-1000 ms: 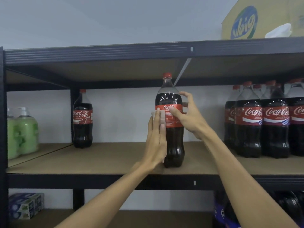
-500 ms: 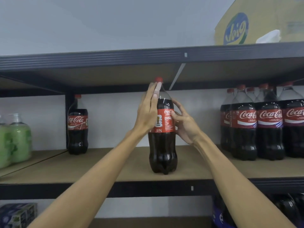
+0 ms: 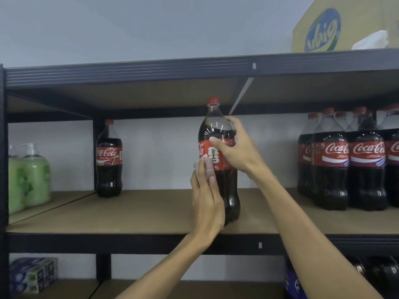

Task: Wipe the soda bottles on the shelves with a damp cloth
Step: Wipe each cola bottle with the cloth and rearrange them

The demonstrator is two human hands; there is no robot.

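Observation:
A large cola bottle [image 3: 212, 124] with a red cap and red label stands upright in the middle of the wooden shelf [image 3: 151, 212]. My right hand [image 3: 237, 149] grips its shoulder and label from the right side. My left hand [image 3: 207, 197] lies flat against the bottle's lower left side, fingers straight, pressing a small white cloth [image 3: 197, 164] onto it; only the cloth's top edge peeks out past the fingertips. Another single cola bottle [image 3: 109, 160] stands at the back left. Several more cola bottles [image 3: 349, 165] are grouped at the right.
Two green soap pump bottles [image 3: 32, 175] stand at the far left. A yellow cardboard box [image 3: 336, 26] sits on the top shelf at the right. Below are boxed goods [image 3: 32, 275] at left and dark bottles [image 3: 380, 275] at right. The black shelf beam [image 3: 129, 71] runs overhead.
My left hand with the cloth has slid down from the bottle's neck to its lower body. My right hand has shifted higher, onto the shoulder and label. The bottle stays in place.

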